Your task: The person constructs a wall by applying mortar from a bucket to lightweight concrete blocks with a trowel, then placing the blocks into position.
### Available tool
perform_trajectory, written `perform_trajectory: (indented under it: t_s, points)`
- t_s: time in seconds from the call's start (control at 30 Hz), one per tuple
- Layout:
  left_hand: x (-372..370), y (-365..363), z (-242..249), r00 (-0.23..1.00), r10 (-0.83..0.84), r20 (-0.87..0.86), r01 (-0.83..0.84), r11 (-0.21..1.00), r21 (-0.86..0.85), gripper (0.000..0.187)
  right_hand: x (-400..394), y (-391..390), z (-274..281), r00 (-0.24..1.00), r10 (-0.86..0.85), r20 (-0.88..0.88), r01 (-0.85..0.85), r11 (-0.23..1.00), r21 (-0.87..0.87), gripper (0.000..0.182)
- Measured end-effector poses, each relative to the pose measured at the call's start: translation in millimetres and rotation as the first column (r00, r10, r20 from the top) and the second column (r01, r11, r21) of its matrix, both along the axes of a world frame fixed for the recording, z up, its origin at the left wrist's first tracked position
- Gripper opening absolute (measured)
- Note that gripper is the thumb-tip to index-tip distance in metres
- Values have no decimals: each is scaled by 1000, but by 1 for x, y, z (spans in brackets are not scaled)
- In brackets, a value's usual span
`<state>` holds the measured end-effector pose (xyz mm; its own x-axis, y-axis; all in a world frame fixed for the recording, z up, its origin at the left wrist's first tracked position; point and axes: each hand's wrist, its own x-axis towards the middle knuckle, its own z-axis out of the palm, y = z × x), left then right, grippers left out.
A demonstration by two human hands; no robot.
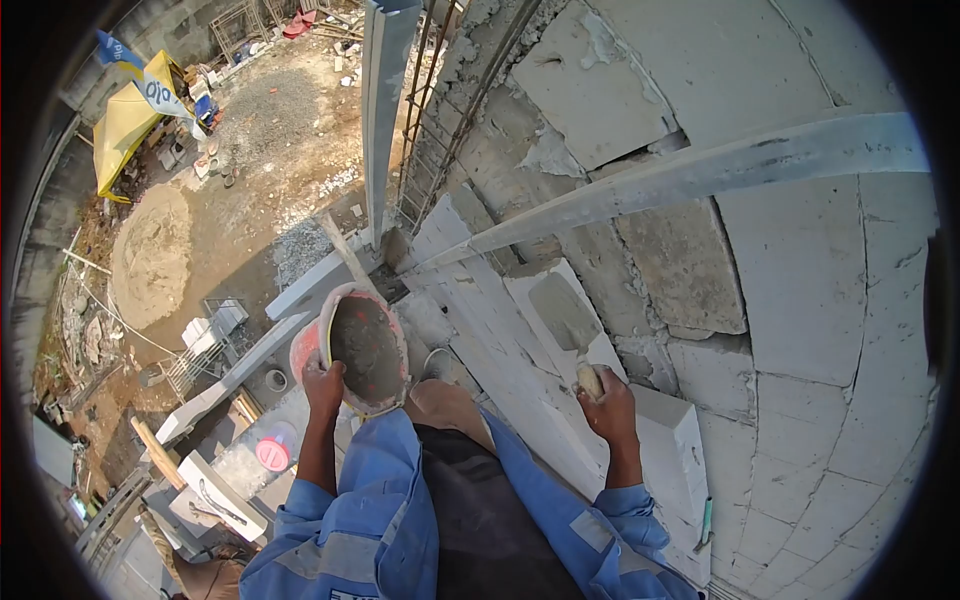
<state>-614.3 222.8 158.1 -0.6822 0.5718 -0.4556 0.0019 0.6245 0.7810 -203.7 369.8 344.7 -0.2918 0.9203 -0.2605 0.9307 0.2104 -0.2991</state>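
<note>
My left hand (pixel 325 385) is closed on the rim of a pinkish bucket (pixel 305 350) that holds grey wet mortar (pixel 368 350). On the right, my right hand (pixel 607 405) grips the handle of a trowel (pixel 563 312). The trowel's grey blade lies over a white block (pixel 600 350) beside the wall. Another white block (pixel 668 440) sits just right of my right hand.
A metal beam (pixel 680 180) crosses in front of the block wall (pixel 810 280). An upright metal post (pixel 386 110) stands ahead. Far below at left are a sand pile (pixel 152 255) and a yellow canopy (pixel 128 130). A pink-lidded container (pixel 272 453) is at lower left.
</note>
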Motion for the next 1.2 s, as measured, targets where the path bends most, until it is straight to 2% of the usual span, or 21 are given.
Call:
perform_trajectory:
  t_s: [0.03,0.1,0.13,0.2,0.23,0.3,0.33,0.4,0.53,0.6,0.7,0.77,0.8,0.87,0.9,0.93,1.07,1.13,1.2]
  points:
    - [-1,3,1,1000,-21,10,21,1000,-17,17,-4,6,-3,1000,-16,-4,16,1000,1,39]
    - [-1,9,6,999,-51,12,52,999,-10,18,-9,22,-11,984,-87,157,63,986,151,43]
    - [0,12,7,998,-64,15,64,998,-3,18,-10,30,-16,982,-97,160,72,985,157,43]
    - [3,19,5,998,-65,13,65,998,25,17,-15,56,-29,925,-174,339,136,982,133,47]
    - [5,18,7,998,-69,9,68,997,34,16,-18,65,-36,925,-170,341,133,983,130,47]
    - [9,23,12,998,-49,27,47,997,66,15,-22,81,-54,906,-10,424,-68,983,170,44]
    - [11,24,14,998,-35,46,30,994,103,15,-21,87,-65,904,-8,427,-69,984,164,44]
    - [10,25,4,997,-34,62,28,994,107,14,-18,96,-77,833,160,529,-270,953,137,44]
    - [12,23,-3,996,1,92,-10,995,103,14,-9,83,-52,794,188,579,-320,938,134,44]
    - [12,16,-5,995,32,99,-42,994,99,14,-10,67,-14,763,137,631,-220,974,54,46]
    - [17,7,-6,989,85,121,-98,990,103,15,-13,43,31,769,115,629,-197,978,62,47]
    - [21,3,-8,983,126,131,-141,984,106,16,-16,27,43,835,33,549,-70,996,47,48]
    - [24,1,-10,988,119,93,-127,989,75,18,-16,21,38,837,57,545,-93,995,39,48]
    - [30,-5,-15,987,154,38,-154,988,16,20,-23,8,19,966,91,242,-55,987,-154,49]
    - [36,-7,-17,990,139,16,-139,990,-3,22,-26,2,-2,984,126,128,-99,975,-198,45]
    - [42,-11,-19,992,130,-8,-130,991,-28,24,-40,-2,-19,984,143,109,-106,950,-292,42]
    - [67,-23,-35,982,141,-125,-158,978,-135,32,-67,-20,-129,925,380,-8,-348,837,-422,41]
    - [85,-27,-41,972,215,-93,-231,948,-217,33,-89,-25,-170,897,441,12,-370,767,-524,41]
    - [109,-31,-55,953,257,-161,-294,913,-284,34,-94,-30,-207,853,520,-55,-458,692,-558,44]
